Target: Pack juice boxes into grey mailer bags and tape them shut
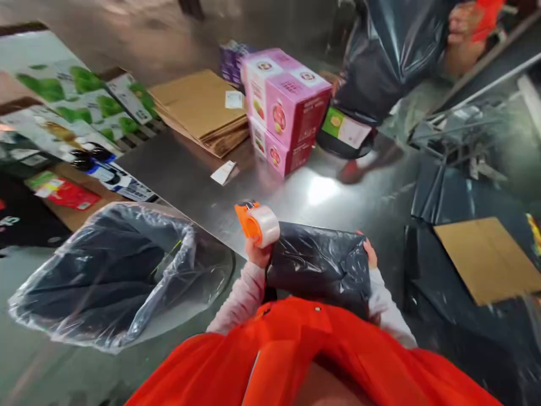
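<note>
- Black parcel first: it's at the near edge of the table, right up by the wearer's orange vest. Close to the body is probably just easier to steady. Can't tell how much of its weight the table takes.
- Right hand is closed on the parcel's right end, fingers over the edge, which I'd guess stops it sliding or turning.
- Left hand is gripping the tape, an orange dispenser with a clear roll, just beside the parcel's left end. Roll sits above the fist, so it looks handy to aim. Can't tell whether that hand also touches the plastic.
- Further out there's a loose paper slip, then two pink boxes stacked next to flat cardboard. Stacking likely saves table room.
- Lined bin is off to the left, liner folded over the rim, presumably so it stays put.
- Across the table, a co-worker's hand is on a black bag.
</note>
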The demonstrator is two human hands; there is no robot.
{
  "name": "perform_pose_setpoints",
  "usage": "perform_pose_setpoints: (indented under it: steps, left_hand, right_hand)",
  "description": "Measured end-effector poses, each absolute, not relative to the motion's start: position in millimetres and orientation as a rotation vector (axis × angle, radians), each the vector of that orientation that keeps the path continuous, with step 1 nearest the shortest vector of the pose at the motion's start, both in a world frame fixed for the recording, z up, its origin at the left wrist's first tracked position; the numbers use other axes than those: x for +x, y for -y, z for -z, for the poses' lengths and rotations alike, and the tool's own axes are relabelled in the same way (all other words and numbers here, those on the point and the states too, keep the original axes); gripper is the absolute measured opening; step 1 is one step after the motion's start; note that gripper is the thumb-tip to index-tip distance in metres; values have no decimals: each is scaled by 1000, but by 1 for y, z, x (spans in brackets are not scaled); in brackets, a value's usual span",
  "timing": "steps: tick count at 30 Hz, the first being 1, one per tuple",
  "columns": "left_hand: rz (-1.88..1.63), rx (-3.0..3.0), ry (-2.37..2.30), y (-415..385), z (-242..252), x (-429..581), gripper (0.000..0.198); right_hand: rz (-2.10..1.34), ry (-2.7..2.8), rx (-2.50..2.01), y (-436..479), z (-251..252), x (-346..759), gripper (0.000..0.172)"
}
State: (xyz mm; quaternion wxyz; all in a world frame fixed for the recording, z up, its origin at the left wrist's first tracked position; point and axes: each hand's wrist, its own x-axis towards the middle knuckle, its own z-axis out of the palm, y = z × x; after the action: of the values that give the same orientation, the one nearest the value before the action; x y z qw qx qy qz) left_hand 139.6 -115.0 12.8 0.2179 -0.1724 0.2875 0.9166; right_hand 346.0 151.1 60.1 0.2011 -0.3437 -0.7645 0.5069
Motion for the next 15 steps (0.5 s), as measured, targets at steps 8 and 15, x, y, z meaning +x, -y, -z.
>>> perform_pose_setpoints:
  steps: [8, 15]
  left_hand:
    - [-2023, 234, -1156, 117, -86, 34, 34]
    - [-1673, 507, -1061, 70, -121, 16, 54]
  right_hand:
    - [-1226, 2141, -739, -201, -96, 285, 68]
    - [-1524, 2195, -164, -176, -127, 149, 72]
